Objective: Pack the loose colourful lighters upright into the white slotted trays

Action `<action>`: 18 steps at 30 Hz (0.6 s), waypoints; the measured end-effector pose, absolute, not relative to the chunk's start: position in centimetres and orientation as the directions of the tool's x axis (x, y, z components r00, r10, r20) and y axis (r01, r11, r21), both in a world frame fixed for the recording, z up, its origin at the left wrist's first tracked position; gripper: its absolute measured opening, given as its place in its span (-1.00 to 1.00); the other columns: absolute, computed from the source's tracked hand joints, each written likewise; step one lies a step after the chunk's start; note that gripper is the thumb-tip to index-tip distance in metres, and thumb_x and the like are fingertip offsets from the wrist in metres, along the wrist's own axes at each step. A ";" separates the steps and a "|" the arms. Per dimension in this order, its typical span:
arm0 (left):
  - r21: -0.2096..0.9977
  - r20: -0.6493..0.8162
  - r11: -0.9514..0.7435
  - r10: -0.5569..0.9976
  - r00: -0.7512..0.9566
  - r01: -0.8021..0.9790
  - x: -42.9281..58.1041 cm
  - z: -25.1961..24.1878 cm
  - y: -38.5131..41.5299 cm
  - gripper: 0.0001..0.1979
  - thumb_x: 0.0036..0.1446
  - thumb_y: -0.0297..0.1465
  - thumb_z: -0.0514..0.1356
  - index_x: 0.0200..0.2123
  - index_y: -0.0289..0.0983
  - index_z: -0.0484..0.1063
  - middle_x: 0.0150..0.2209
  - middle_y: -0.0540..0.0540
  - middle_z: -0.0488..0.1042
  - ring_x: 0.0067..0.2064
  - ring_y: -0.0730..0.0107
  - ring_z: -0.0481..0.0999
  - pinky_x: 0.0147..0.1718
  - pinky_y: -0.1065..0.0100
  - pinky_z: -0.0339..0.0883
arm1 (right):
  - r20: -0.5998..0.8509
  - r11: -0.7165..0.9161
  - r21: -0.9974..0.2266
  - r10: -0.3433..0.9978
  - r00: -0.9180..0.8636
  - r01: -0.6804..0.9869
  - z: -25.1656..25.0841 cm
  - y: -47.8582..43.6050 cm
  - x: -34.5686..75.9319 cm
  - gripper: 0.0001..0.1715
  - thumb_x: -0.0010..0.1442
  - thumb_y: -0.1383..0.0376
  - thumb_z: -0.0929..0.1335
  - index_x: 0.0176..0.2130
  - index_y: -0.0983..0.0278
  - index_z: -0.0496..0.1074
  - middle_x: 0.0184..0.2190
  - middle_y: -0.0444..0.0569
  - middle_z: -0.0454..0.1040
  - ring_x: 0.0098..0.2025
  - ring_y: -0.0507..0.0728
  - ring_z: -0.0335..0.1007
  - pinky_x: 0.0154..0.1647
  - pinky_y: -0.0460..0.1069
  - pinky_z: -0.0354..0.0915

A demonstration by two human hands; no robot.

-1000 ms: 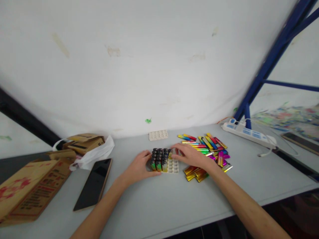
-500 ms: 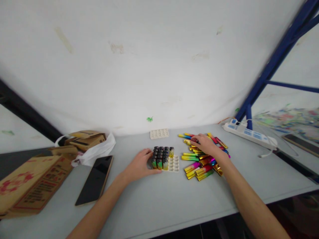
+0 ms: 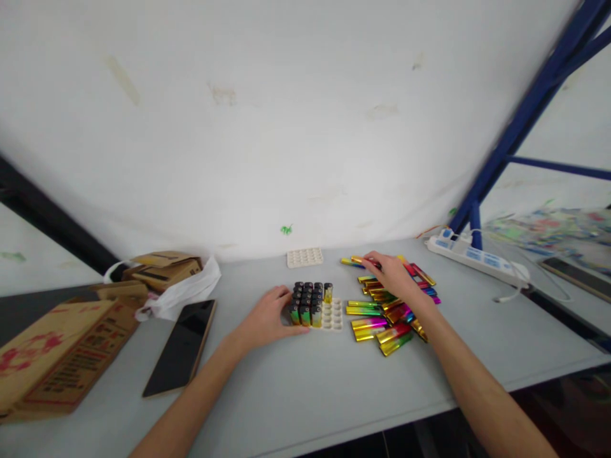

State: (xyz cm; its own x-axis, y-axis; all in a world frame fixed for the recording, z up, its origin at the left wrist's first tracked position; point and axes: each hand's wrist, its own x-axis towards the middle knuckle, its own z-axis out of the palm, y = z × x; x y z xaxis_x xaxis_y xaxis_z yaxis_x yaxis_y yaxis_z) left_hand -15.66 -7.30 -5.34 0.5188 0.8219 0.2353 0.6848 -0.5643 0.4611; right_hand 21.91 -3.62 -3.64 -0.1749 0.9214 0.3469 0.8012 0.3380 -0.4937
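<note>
Your left hand (image 3: 267, 319), thumb and fingers spread, brackets the black-topped pieces (image 3: 305, 306) in the nearer tray (image 3: 337, 314). Your right hand (image 3: 392, 276) obscures loose metallic pieces (image 3: 394, 332); its grip cannot be determined.

I can read nothing. The large cardboard box (image 3: 81, 362) bears dark print, probably lettering, too blurred for me.

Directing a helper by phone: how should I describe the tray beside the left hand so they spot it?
On the grey table, left of the heap of shiny pieces, find the left hand. Just right of that hand sits the pale tray. Unlike the similar tray near the wall, it carries a block of upright black-topped cylinders, with bare cups to the right.
</note>
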 end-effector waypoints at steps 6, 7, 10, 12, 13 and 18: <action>0.458 0.227 -0.564 0.821 0.523 0.687 -15.6 -5.2 -7.3 -0.39 -0.07 0.13 0.53 -0.12 -0.18 0.61 -0.02 -0.18 0.60 0.01 -0.06 0.61 0.11 0.04 0.53 | 0.309 0.321 -0.822 0.945 -0.105 0.470 -3.3 -4.3 19.7 -0.41 0.30 -0.20 0.43 -0.28 0.27 0.59 -0.40 -0.04 0.60 -0.36 0.17 0.45 -0.34 0.01 0.29; 0.460 0.227 -0.565 0.821 0.524 0.685 -15.6 -5.2 -7.3 -0.40 -0.07 0.13 0.53 -0.12 -0.17 0.61 -0.02 -0.17 0.60 0.01 -0.06 0.61 0.12 0.03 0.52 | 0.281 0.301 -0.849 0.953 -0.110 0.434 -3.3 -4.5 19.2 -0.37 0.29 -0.24 0.42 -0.33 0.27 0.56 -0.44 -0.06 0.56 -0.38 0.15 0.42 -0.37 0.00 0.27; 0.463 0.237 -0.568 0.819 0.522 0.680 -15.7 -5.4 -7.3 -0.39 -0.07 0.14 0.52 -0.12 -0.16 0.61 -0.01 -0.17 0.60 0.01 -0.06 0.61 0.12 0.04 0.52 | 0.246 0.292 -0.891 0.954 -0.169 0.348 -3.2 -5.0 17.7 -0.29 0.34 -0.31 0.33 -0.38 0.25 0.47 -0.47 -0.10 0.49 -0.40 0.12 0.37 -0.36 0.00 0.29; 0.457 0.236 -0.570 0.818 0.524 0.683 -15.7 -5.4 -7.3 -0.37 -0.06 0.16 0.51 -0.11 -0.16 0.62 -0.02 -0.18 0.60 0.02 -0.07 0.61 0.11 0.04 0.53 | 0.222 0.289 -0.907 0.946 -0.236 0.306 -3.4 -5.2 16.9 -0.27 0.39 -0.32 0.26 -0.36 0.24 0.43 -0.47 -0.09 0.48 -0.40 0.11 0.38 -0.33 0.00 0.32; 0.453 0.231 -0.569 0.818 0.527 0.686 -15.7 -5.4 -7.3 -0.36 -0.06 0.17 0.51 -0.10 -0.17 0.62 -0.02 -0.19 0.60 0.02 -0.08 0.61 0.10 0.04 0.53 | 0.200 0.275 -0.918 0.943 -0.267 0.286 -3.5 -5.3 16.6 -0.28 0.41 -0.31 0.24 -0.33 0.23 0.43 -0.48 -0.10 0.48 -0.41 0.10 0.38 -0.33 0.00 0.33; 0.454 0.206 -0.562 0.822 0.532 0.692 -15.6 -5.2 -7.4 -0.37 -0.04 0.15 0.51 -0.08 -0.19 0.62 -0.01 -0.20 0.60 0.03 -0.10 0.61 0.10 0.03 0.52 | 0.140 0.207 -0.954 0.947 -0.290 0.215 -4.5 -5.6 15.4 -0.35 0.40 -0.32 0.24 -0.25 0.18 0.32 -0.51 -0.24 0.26 -0.52 0.05 0.21 -0.46 -0.04 0.21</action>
State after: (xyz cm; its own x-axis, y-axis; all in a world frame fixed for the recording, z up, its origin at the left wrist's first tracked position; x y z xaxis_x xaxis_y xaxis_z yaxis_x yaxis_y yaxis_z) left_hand -15.55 -7.35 -5.18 0.5318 0.8215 0.2058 0.6919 -0.5615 0.4537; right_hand 15.44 -5.58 -4.46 -0.2900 0.9467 0.1401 0.2150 0.2071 -0.9544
